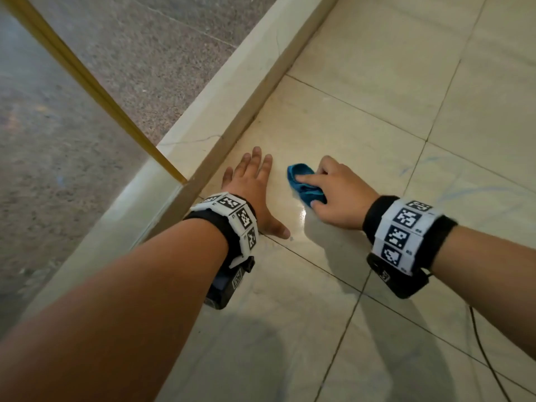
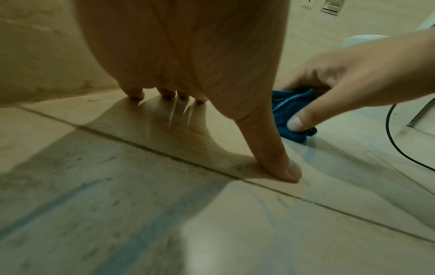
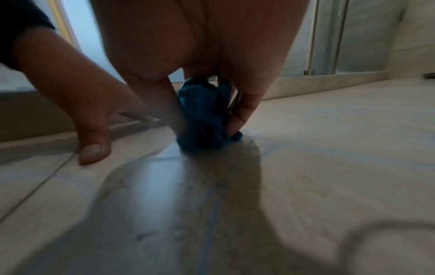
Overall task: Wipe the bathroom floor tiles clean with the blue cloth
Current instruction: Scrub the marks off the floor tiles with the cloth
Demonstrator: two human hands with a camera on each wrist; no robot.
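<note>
The blue cloth (image 1: 304,184) is bunched up on the beige floor tiles (image 1: 362,132), a short way out from a raised curb. My right hand (image 1: 333,195) grips it, fingers and thumb curled round the wad and pressing it to the tile. The same cloth (image 2: 289,113) shows beside my right hand (image 2: 353,78) in the left wrist view, and the cloth (image 3: 204,115) sits between my fingers in the right wrist view. My left hand (image 1: 255,187) lies flat on the tile just left of the cloth, fingers spread and straight. Faint blue streaks (image 2: 146,228) mark the floor.
A raised beige curb (image 1: 232,105) runs diagonally on the left, with a glass panel and its gold frame (image 1: 95,91) standing on it. A black cable (image 1: 487,358) trails over the tiles at lower right. More open tile stretches to the right and far side.
</note>
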